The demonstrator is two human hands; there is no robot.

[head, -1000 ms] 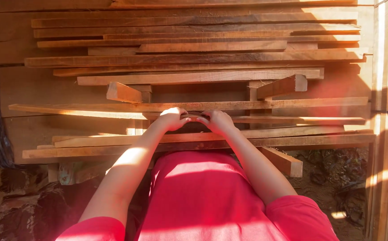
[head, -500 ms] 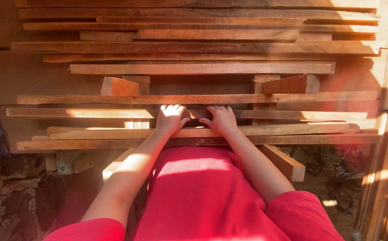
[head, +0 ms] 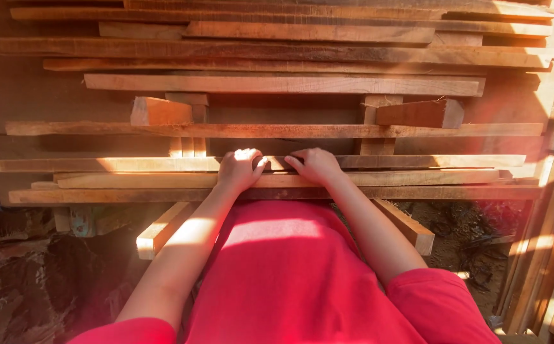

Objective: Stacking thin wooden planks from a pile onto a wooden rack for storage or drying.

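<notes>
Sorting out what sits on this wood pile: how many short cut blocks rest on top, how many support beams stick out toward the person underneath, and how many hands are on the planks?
Short blocks on top: 2, the left block and the right block
Support beams sticking out below: 2, the left beam and the right beam
Hands on the planks: 2, left hand and right hand
Total: 6

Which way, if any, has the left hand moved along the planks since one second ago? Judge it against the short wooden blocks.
No. The left hand rests on the same long plank, below and right of the left short block. Only the camera view shifted.
</notes>
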